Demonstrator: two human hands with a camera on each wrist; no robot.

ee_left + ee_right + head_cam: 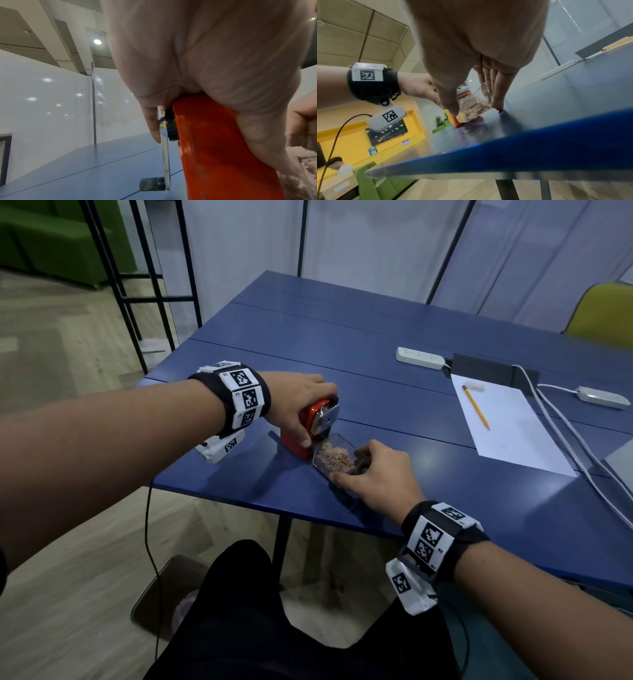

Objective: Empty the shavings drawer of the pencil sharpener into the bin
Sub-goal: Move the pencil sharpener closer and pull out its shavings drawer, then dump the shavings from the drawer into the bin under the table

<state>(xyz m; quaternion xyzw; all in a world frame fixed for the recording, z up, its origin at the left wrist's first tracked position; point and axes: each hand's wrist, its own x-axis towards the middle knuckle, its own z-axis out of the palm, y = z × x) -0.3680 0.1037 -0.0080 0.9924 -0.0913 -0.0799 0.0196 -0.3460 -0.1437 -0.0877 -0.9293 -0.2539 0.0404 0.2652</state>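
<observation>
The left hand (297, 402) is clamped over the top of the orange pencil sharpener (301, 433), thumb down its near side, holding it on the blue table (394, 501) near the left edge. The crank (165, 155) hangs down on the far side of the sharpener, its dark knob just above the tabletop.

The clear drawer (334, 457) (heaped with brown shavings (337, 461)) sits on the table touching the front of the sharpener, pulled out of it. The right hand (380, 474) pinches the drawer, thumb on one side wall and fingers (498, 86) on the other, fingertips reaching the tabletop.

Farther right lie a sheet of paper (513, 436) with a yellow pencil (475, 406) on it, and a white power strip (420, 358).
</observation>
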